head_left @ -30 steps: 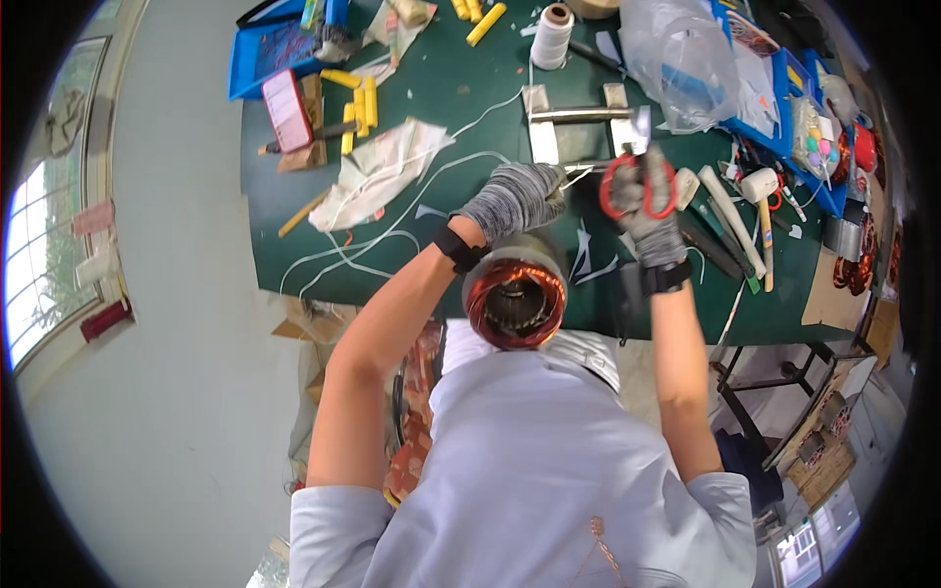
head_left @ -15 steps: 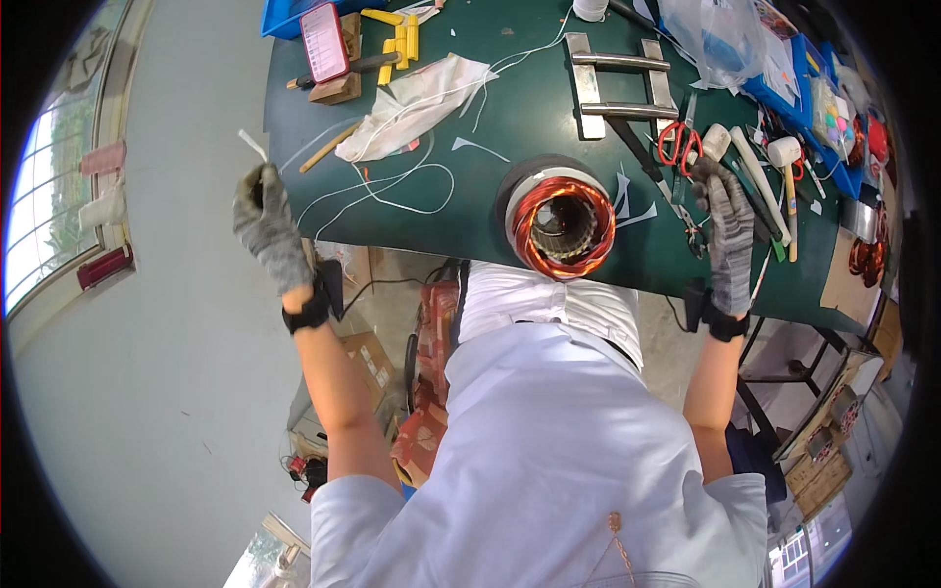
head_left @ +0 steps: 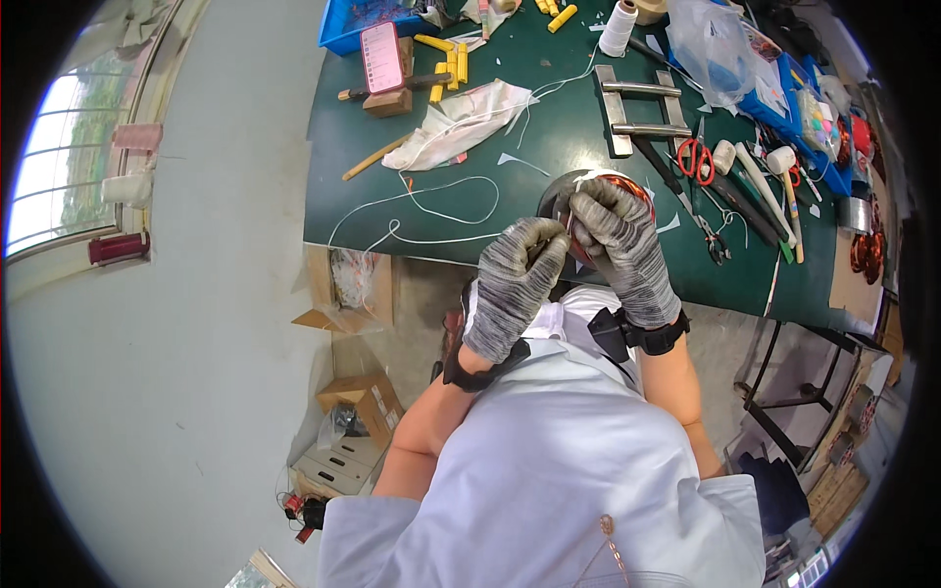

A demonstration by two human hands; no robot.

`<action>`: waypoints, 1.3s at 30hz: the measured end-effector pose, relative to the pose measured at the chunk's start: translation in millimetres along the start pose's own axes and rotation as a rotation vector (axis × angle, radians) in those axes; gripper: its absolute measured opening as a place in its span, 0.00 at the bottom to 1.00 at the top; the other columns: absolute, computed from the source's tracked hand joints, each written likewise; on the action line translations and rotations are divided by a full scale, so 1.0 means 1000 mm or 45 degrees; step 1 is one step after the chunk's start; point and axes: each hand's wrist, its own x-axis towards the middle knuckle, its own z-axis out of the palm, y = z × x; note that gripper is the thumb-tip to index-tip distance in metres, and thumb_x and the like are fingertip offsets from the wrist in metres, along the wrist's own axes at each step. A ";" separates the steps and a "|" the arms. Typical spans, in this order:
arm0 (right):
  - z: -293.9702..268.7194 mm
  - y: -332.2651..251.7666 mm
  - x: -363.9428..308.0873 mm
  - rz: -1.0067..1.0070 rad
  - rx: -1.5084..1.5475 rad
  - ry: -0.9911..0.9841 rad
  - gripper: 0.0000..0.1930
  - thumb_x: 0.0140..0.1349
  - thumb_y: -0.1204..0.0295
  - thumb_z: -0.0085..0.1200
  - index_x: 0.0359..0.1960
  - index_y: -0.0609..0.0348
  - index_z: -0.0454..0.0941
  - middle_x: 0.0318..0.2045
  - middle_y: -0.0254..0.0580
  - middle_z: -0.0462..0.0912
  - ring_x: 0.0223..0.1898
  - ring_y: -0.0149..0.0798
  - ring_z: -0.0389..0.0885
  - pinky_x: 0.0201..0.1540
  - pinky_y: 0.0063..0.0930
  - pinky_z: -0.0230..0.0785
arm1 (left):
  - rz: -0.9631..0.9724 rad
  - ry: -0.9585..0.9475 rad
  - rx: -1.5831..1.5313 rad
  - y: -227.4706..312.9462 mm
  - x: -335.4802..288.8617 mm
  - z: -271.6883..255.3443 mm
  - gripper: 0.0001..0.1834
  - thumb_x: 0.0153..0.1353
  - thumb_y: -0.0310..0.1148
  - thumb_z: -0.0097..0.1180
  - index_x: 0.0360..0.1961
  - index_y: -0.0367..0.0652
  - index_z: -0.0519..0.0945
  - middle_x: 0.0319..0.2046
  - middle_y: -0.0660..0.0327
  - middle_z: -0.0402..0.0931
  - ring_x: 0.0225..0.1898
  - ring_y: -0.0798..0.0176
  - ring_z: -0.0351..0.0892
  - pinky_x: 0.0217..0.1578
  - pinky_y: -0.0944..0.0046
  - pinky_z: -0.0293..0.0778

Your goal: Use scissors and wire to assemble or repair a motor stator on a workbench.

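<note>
1. Left hand (head_left: 522, 279): gloved, thumb and fingers curled in close; can't tell if they pinch anything.
2. Right hand (head_left: 627, 240): gloved, fingers bent over the stator (head_left: 637, 183), white bit (head_left: 588, 177) at the fingertips; can't tell if pinched.
3. Stator: directly beyond both hands, partly hidden by them, copper winding showing past right fingers.
4. Cord (head_left: 394, 225): loops left of the hands.
5. Table (head_left: 569, 88): near edge runs just below stator, left edge well left of hands; green top shows between cloth (head_left: 461, 125) and steel frame (head_left: 642, 129), both beyond the grip.
6. Right of grip, tight: scissors (head_left: 683, 162), pliers (head_left: 717, 245), mallet (head_left: 781, 159).
7. Shirt (head_left: 549, 441): close behind hands, limits pull-back.
8. Phone (head_left: 382, 57): far left beyond hands, lit screen, text lines too small to read.
</note>
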 end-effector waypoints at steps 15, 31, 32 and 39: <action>0.008 0.006 -0.046 -0.116 -0.317 0.027 0.10 0.56 0.70 0.56 0.38 0.61 0.79 0.27 0.29 0.77 0.26 0.20 0.70 0.29 0.13 0.64 | 0.107 -0.114 0.118 0.012 -0.027 -0.041 0.05 0.63 0.25 0.39 0.36 0.37 0.67 0.32 0.59 0.67 0.29 0.65 0.68 0.34 0.68 0.68; 0.022 0.014 -0.053 -0.306 -0.357 0.066 0.09 0.55 0.75 0.57 0.37 0.64 0.78 0.27 0.34 0.79 0.28 0.23 0.75 0.30 0.14 0.68 | 0.101 -0.283 -0.317 0.017 -0.031 -0.021 0.06 0.56 0.18 0.44 0.35 0.37 0.68 0.37 0.59 0.66 0.37 0.70 0.66 0.42 0.72 0.65; 0.022 0.012 -0.053 -0.333 -0.386 0.066 0.09 0.54 0.75 0.57 0.37 0.64 0.78 0.27 0.34 0.79 0.27 0.23 0.75 0.30 0.14 0.68 | 0.100 -0.282 -0.318 0.018 -0.031 -0.021 0.06 0.56 0.18 0.44 0.35 0.37 0.68 0.37 0.59 0.66 0.37 0.70 0.66 0.42 0.72 0.65; 0.026 0.011 -0.050 -0.516 -0.570 0.110 0.07 0.50 0.76 0.61 0.32 0.63 0.79 0.24 0.32 0.77 0.26 0.23 0.72 0.30 0.15 0.65 | 0.223 -0.339 -0.274 0.011 -0.027 -0.025 0.05 0.59 0.23 0.48 0.36 0.36 0.68 0.44 0.58 0.64 0.33 0.74 0.66 0.34 0.74 0.69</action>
